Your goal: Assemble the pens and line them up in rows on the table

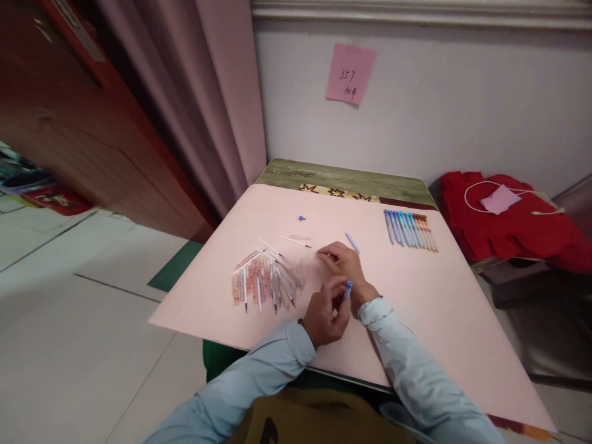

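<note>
My left hand (325, 313) is closed around a short blue pen part (348, 290), held upright near the table's front edge. Just beyond it, my right hand (343, 262) reaches left with its fingers bent together; whatever they pinch is too small to make out. A pale violet pen barrel (352, 242) lies just past the right hand. Left of that hand, a single white refill with a dark tip (296, 242) rests on the table. A small blue cap piece (301, 217) sits farther back. Closer to my left sleeve spreads a pile of refills and thin clear-pinkish strips (263, 280).
Several pens (411, 229) in blue, light blue and brown lie in a row at the table's (430, 308) back right. A red cloth (509, 228) with a white cord is beyond the right edge. A pink note (351, 74) hangs on the wall; a wooden door (92, 123) stands left.
</note>
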Tool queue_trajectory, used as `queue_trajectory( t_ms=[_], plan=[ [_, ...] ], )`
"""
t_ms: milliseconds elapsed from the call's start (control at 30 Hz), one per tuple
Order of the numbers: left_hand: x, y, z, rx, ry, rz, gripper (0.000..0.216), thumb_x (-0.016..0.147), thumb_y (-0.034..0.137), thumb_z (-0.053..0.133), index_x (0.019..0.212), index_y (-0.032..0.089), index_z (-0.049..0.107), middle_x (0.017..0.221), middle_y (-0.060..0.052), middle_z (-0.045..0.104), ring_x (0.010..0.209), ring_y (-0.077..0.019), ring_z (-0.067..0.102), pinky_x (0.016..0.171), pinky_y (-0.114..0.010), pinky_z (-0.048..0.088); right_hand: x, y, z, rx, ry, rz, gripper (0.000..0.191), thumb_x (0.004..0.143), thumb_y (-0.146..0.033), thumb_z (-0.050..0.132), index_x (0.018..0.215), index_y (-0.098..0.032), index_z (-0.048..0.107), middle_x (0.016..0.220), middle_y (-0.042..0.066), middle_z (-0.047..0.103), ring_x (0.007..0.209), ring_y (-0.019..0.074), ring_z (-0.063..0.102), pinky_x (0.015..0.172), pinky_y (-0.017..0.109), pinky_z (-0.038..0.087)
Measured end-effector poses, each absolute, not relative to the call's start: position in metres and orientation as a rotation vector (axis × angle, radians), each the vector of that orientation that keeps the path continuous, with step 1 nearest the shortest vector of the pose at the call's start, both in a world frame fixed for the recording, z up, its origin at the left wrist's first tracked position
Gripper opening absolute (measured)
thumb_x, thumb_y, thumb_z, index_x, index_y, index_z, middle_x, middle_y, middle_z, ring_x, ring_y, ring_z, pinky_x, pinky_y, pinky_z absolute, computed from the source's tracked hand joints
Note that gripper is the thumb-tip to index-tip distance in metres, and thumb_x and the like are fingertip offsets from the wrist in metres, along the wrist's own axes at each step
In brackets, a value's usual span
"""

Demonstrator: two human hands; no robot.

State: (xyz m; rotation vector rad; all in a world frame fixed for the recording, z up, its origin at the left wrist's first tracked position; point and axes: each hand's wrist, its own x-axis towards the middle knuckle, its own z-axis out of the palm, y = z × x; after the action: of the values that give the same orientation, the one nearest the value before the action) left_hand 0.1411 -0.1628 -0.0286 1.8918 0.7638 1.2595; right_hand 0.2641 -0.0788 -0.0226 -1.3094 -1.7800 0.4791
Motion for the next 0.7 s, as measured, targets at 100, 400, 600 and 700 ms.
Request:
queue_trajectory(
  t_ms=[100, 400, 600, 700],
  plan=[
    [0.139, -0.169, -0.038, 1.949, 0.753, 1.394, 0.047, 0.091, 0.023, 0.055, 0.135, 0.018, 0.041, 0.1, -0.012, 0.069, 0.078, -0.0188, 0.067, 0.065, -0.03, 0.054, 0.232, -0.063, -0.01, -1.173, -1.933, 0.542, 0.01, 0.086, -0.022, 0.064, 0.087, -0.022, 0.074, 0.084, 0.001, 0.068, 0.07, 0.012, 0.058, 0.068, 0.023, 0.044],
    [0.127, -0.17, -0.052, 1.608, 0.848, 1.526, 0.044, 0.09, 0.028, 0.061, 0.132, 0.02, 0.051, 0.11, -0.014, 0.066, 0.093, -0.0227, 0.067, 0.08, -0.035, 0.057, 0.179, -0.031, 0.0, -1.316, -2.4, 0.493, 0.019, 0.088, -0.018, 0.056, 0.09, -0.02, 0.074, 0.091, 0.004, 0.069, 0.083, 0.0146, 0.06, 0.074, 0.024, 0.041],
    [0.127, -0.17, -0.045, 1.569, 0.8, 1.572, 0.046, 0.091, 0.019, 0.059, 0.136, 0.022, 0.049, 0.111, -0.012, 0.064, 0.092, -0.0196, 0.066, 0.08, -0.032, 0.055, 0.169, -0.028, 0.017, -1.443, -2.663, 0.239, 0.031, 0.095, -0.02, 0.043, 0.1, -0.015, 0.074, 0.104, 0.011, 0.071, 0.087, 0.0195, 0.065, 0.072, 0.028, 0.045],
    [0.126, -0.17, -0.046, 1.514, 0.819, 1.616, 0.045, 0.09, 0.019, 0.061, 0.134, 0.023, 0.051, 0.113, -0.012, 0.062, 0.091, -0.0188, 0.065, 0.079, -0.032, 0.055, 0.164, -0.025, 0.024, -1.435, -2.765, 0.176, 0.033, 0.094, -0.018, 0.043, 0.103, -0.013, 0.074, 0.105, 0.015, 0.072, 0.091, 0.0239, 0.068, 0.075, 0.031, 0.049]
  ],
)
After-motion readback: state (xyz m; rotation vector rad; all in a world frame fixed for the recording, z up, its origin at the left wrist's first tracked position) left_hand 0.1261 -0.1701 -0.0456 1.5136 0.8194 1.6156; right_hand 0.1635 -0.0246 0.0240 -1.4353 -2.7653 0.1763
